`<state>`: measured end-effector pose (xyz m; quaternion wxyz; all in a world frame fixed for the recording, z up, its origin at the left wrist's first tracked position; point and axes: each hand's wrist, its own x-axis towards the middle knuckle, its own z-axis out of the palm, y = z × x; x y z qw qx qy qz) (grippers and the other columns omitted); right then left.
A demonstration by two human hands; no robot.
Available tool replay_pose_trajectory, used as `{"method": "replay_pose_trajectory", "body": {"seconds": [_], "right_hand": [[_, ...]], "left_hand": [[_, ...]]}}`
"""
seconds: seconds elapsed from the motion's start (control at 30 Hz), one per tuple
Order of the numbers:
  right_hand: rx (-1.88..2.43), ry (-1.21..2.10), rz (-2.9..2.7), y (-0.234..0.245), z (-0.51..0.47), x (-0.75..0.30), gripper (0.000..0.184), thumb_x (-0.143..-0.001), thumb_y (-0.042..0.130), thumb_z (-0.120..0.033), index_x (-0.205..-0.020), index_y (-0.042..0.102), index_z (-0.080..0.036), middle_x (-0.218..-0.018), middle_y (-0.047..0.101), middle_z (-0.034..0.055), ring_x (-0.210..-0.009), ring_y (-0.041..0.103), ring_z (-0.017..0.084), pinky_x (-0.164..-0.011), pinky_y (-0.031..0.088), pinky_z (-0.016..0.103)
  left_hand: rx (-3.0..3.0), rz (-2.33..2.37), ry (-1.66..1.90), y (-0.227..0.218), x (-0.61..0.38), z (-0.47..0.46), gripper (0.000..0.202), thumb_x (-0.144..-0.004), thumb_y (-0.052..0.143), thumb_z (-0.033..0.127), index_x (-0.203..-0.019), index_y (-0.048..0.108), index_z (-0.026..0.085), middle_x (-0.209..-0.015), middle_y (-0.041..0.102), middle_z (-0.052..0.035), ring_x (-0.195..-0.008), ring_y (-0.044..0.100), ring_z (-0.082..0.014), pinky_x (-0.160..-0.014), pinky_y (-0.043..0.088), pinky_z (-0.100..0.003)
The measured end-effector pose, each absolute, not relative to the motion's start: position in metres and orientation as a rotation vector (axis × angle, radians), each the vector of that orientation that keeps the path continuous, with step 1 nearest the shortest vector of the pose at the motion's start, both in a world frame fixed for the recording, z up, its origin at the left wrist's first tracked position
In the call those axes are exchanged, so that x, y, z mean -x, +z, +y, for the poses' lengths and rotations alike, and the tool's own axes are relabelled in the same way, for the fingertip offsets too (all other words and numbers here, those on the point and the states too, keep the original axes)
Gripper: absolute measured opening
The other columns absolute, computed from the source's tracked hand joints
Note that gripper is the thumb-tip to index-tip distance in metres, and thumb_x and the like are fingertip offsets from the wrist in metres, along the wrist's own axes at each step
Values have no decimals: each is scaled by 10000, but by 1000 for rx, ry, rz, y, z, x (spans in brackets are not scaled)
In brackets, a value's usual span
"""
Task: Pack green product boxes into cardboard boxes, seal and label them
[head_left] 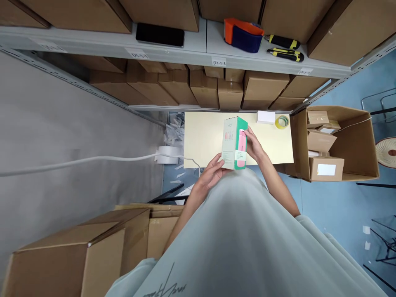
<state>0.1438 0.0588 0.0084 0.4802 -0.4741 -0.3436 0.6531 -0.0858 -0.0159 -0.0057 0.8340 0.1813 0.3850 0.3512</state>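
A tall green and white product box (pixel 234 142) with pink print is held upright above a pale yellow table (pixel 204 140). My left hand (pixel 212 174) grips its lower near corner, fingers curled under it. My right hand (pixel 253 144) is closed on the box's right side, fingers wrapped onto the pink panel. Both forearms reach out from my light grey shirt.
A small white box (pixel 266 117) and a yellow tape roll (pixel 282 122) sit at the table's far right. An open carton (pixel 337 142) of small parcels stands to the right. Shelves hold brown cartons, a phone (pixel 160 34), a tape dispenser (pixel 243 34) and utility knives (pixel 284 47). Cartons (pixel 93 251) stand near left.
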Motion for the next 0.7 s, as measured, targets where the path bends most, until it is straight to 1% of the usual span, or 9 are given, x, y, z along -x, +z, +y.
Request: {"method": "replay_pose_trajectory", "body": {"seconds": [0.07,0.17,0.23,0.3,0.4,0.47,0.57,0.7], "right_hand": [[1131,1604,-825,8,65,-154,700,-852,814,-769,-1395,647,-360,-1312,788,27,-1160,759,287,-944,660,414],[1212,1590,-815,5,74,-169,726,-821,863,-722,-1404,637,-354,-1197,809,14,-1129,765,280,-950,642,405],[1312,1552,-804,1,79,-177,761,-786,888,-712,-1398,627,-343,-1100,811,6,-1111,763,274,-944,631,396],[1391,1502,-789,-3,83,-183,786,-759,899,-711,-1388,616,-333,-1053,806,8,-1100,756,268,-928,628,390],[1443,1453,-786,-5,86,-191,805,-738,902,-716,-1378,608,-326,-1044,797,18,-1089,750,261,-896,633,380],[1454,1450,-800,-5,89,-197,820,-723,915,-709,-1377,606,-323,-1044,788,19,-1080,750,256,-878,636,370],[1447,1450,-845,-5,93,-204,828,-715,927,-706,-1378,608,-326,-1075,783,29,-1071,753,251,-859,643,356],[1402,1456,-917,-3,98,-207,845,-732,915,-733,-1418,610,-346,-1146,779,49,-1084,756,257,-857,658,361]], "left_hand": [[-361,822,754,-3,75,-14,633,-824,979,466,-1342,720,212,-1303,832,-138,-1221,807,-342,-1100,650,-506],[-418,899,755,0,62,-8,634,-819,991,433,-1349,725,208,-1268,838,-134,-1175,818,-318,-1058,663,-469],[-481,964,772,1,53,-4,688,-813,1002,442,-1396,705,230,-1311,825,-123,-1174,816,-294,-1040,667,-440],[-511,1030,801,1,43,1,765,-803,1010,464,-1457,669,259,-1354,810,-114,-1170,817,-280,-1038,671,-440],[-498,1103,812,2,29,5,880,-765,1036,451,-1521,621,278,-1298,823,-102,-1107,831,-271,-1026,680,-456],[-493,1108,807,2,22,6,912,-756,1041,447,-1540,606,280,-1251,833,-95,-1091,834,-270,-1026,680,-460],[-510,1096,814,5,15,6,899,-761,1035,454,-1535,609,285,-1263,826,-94,-1115,829,-273,-1029,676,-454],[-573,1120,842,7,13,9,832,-749,1030,469,-1463,651,271,-1325,797,-109,-1177,805,-284,-991,678,-423]]}}
